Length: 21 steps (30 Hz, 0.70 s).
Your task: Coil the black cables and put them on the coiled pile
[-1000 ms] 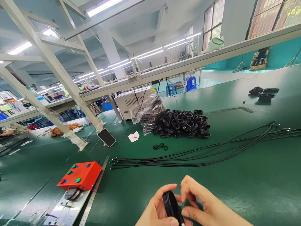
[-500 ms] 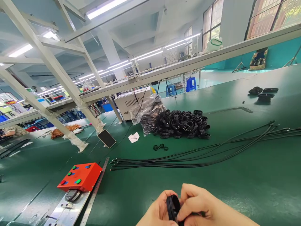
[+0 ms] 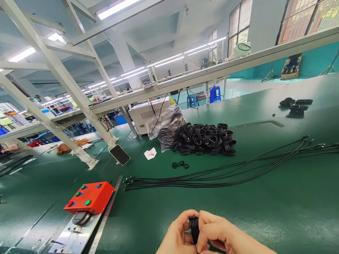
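Note:
At the bottom of the head view, my left hand (image 3: 174,234) is closed around a small coil of black cable (image 3: 194,227), its turns lying side by side. My right hand (image 3: 218,231) pinches the near side of the same coil; its fingertips and what lies under them are partly hidden. Beyond the hands, several long black cables (image 3: 185,182) stretch across the green bench. A few small black rings (image 3: 180,164) lie past those cables, and behind them is a heap of coiled black cables (image 3: 209,139).
To the left sit an orange button box (image 3: 91,197) on a metal plate and a steel ruler (image 3: 106,215). A phone (image 3: 120,155) leans by the frame post. Clear plastic bagging (image 3: 169,127) touches the heap. More black coils (image 3: 298,107) lie far right. Another person's arm (image 3: 10,149) shows far left.
My hands have drawn closer together around the coil. The coil has turned, so its outer turns face me where its open loop showed before.

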Each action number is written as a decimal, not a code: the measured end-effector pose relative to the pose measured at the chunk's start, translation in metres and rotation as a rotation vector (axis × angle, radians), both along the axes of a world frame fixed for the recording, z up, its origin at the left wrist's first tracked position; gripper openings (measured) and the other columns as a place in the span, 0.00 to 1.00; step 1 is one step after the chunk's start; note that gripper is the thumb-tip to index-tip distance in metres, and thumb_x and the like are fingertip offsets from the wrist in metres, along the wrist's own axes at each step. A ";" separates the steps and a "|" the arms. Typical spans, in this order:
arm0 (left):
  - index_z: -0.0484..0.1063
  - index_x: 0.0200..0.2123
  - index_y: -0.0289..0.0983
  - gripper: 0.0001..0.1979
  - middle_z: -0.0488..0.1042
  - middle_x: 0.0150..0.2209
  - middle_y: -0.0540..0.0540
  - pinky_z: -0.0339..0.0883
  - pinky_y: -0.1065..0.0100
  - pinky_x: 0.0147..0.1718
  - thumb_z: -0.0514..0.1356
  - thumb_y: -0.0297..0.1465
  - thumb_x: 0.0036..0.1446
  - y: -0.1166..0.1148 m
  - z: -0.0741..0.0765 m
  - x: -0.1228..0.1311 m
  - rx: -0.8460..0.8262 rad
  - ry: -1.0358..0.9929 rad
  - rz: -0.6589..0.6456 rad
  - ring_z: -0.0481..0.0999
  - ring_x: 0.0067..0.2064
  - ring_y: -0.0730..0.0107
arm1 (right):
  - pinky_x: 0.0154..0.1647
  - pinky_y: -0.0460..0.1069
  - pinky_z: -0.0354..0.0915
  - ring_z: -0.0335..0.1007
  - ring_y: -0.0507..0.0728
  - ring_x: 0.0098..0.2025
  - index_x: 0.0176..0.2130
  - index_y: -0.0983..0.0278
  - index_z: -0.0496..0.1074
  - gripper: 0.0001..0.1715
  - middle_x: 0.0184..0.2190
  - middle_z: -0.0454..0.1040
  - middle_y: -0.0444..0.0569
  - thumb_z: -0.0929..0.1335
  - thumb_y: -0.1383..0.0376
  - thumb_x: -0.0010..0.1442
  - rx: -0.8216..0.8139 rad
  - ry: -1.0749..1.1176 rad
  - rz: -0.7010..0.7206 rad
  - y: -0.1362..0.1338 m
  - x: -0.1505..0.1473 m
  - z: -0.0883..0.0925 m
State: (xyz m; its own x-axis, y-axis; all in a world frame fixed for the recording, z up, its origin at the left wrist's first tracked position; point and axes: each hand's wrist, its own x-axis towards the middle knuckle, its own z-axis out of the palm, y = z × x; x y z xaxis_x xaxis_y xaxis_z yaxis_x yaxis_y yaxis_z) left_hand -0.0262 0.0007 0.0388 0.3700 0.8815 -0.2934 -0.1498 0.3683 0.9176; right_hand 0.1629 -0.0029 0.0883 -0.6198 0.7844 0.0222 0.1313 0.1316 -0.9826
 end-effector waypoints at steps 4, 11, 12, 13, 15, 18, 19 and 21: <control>0.75 0.44 0.40 0.28 0.80 0.40 0.47 0.71 0.73 0.35 0.76 0.23 0.37 -0.003 0.004 -0.005 -0.011 -0.063 -0.046 0.80 0.34 0.72 | 0.31 0.47 0.55 0.55 0.51 0.30 0.28 0.62 0.70 0.05 0.32 0.60 0.42 0.67 0.67 0.57 -0.032 -0.110 -0.011 0.003 0.006 -0.001; 0.77 0.44 0.46 0.29 0.64 0.65 0.43 0.76 0.63 0.40 0.76 0.24 0.37 -0.004 0.008 -0.013 0.053 -0.328 -0.175 0.84 0.38 0.63 | 0.30 0.46 0.53 0.55 0.50 0.28 0.29 0.64 0.69 0.22 0.29 0.67 0.43 0.72 0.48 0.56 -0.253 0.099 0.034 0.017 0.012 -0.025; 0.77 0.45 0.46 0.28 0.62 0.66 0.42 0.77 0.62 0.40 0.76 0.24 0.38 -0.002 0.006 -0.014 0.059 -0.354 -0.200 0.84 0.38 0.61 | 0.27 0.46 0.51 0.54 0.49 0.26 0.29 0.64 0.69 0.24 0.28 0.68 0.43 0.73 0.47 0.55 -0.336 0.170 0.044 0.016 0.010 -0.027; 0.77 0.45 0.47 0.28 0.62 0.67 0.43 0.77 0.62 0.40 0.76 0.25 0.39 -0.001 0.005 -0.014 0.061 -0.372 -0.227 0.84 0.38 0.61 | 0.25 0.45 0.49 0.53 0.48 0.24 0.30 0.65 0.69 0.25 0.27 0.69 0.43 0.73 0.46 0.53 -0.421 0.234 0.050 0.015 0.008 -0.029; 0.77 0.46 0.47 0.29 0.60 0.68 0.43 0.77 0.63 0.38 0.76 0.25 0.39 0.002 0.002 -0.014 0.070 -0.384 -0.256 0.84 0.39 0.60 | 0.22 0.45 0.45 0.50 0.46 0.21 0.30 0.65 0.67 0.27 0.22 0.68 0.41 0.73 0.45 0.52 -0.551 0.323 0.042 0.014 0.004 -0.031; 0.77 0.45 0.48 0.29 0.60 0.68 0.44 0.77 0.65 0.37 0.76 0.24 0.38 0.004 0.001 -0.015 0.069 -0.390 -0.267 0.84 0.39 0.60 | 0.20 0.44 0.43 0.50 0.46 0.19 0.29 0.64 0.67 0.27 0.20 0.69 0.42 0.73 0.44 0.52 -0.626 0.327 0.038 0.013 0.001 -0.032; 0.77 0.45 0.48 0.28 0.60 0.68 0.44 0.78 0.65 0.37 0.76 0.25 0.38 0.004 0.000 -0.014 0.060 -0.409 -0.267 0.85 0.39 0.59 | 0.20 0.44 0.43 0.50 0.46 0.19 0.29 0.64 0.68 0.26 0.21 0.69 0.42 0.74 0.45 0.52 -0.628 0.304 0.032 0.013 0.000 -0.032; 0.77 0.45 0.48 0.28 0.61 0.68 0.45 0.78 0.63 0.37 0.76 0.28 0.38 0.003 -0.001 -0.013 0.037 -0.465 -0.263 0.85 0.38 0.58 | 0.20 0.44 0.44 0.50 0.46 0.19 0.27 0.65 0.68 0.23 0.21 0.66 0.39 0.75 0.49 0.51 -0.606 0.259 0.005 0.016 0.000 -0.031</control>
